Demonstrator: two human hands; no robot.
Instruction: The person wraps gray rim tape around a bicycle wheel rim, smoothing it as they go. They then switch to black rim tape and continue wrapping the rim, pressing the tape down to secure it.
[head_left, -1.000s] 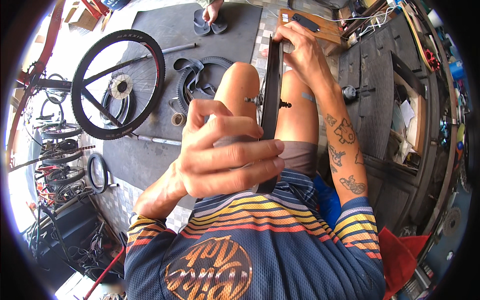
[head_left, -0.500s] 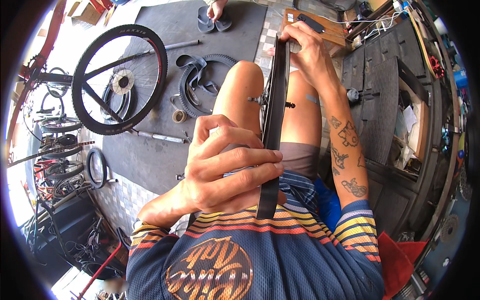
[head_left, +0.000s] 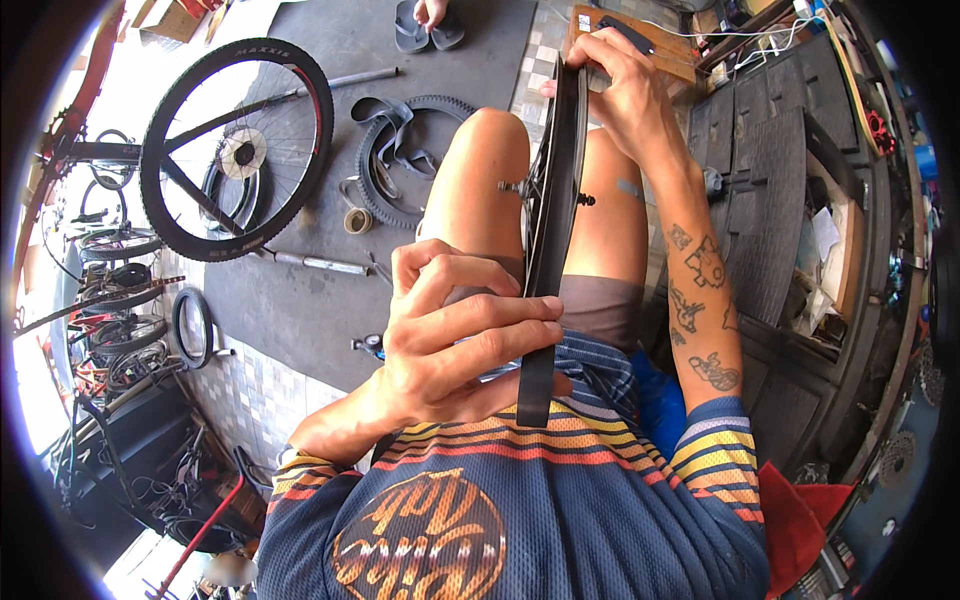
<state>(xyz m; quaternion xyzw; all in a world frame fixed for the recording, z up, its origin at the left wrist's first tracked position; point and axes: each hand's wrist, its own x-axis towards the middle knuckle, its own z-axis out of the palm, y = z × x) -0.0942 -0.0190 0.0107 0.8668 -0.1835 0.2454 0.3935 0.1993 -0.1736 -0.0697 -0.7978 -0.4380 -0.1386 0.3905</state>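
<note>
A bicycle wheel [head_left: 536, 187] without a tyre stands edge-on between my knees, its hub axle sticking out on both sides. A flat black rim strip [head_left: 536, 395] runs along its rim, and the near end hangs free over my shirt. My left hand [head_left: 445, 335] is closed at the near side of the rim. Two of its fingers lie across the strip, with the thumb behind it. At the far top of the wheel, my right hand [head_left: 620, 90] grips the rim, fingers on the right and thumb on the left.
On the dark mat lie a tyre [head_left: 425, 215], a grey inner tube [head_left: 385, 125] and a tape roll [head_left: 357, 220]. A bicycle with its wheel [head_left: 320, 160] lies left. Another person's hand [head_left: 430, 12] shows by sandals [head_left: 447, 38]. A wooden stool [head_left: 665, 62] and dark drawers [head_left: 745, 220] stand right.
The strip's near end and my left hand have shifted slightly; both hands keep their hold. The other person's hand has drawn up toward the top edge.
</note>
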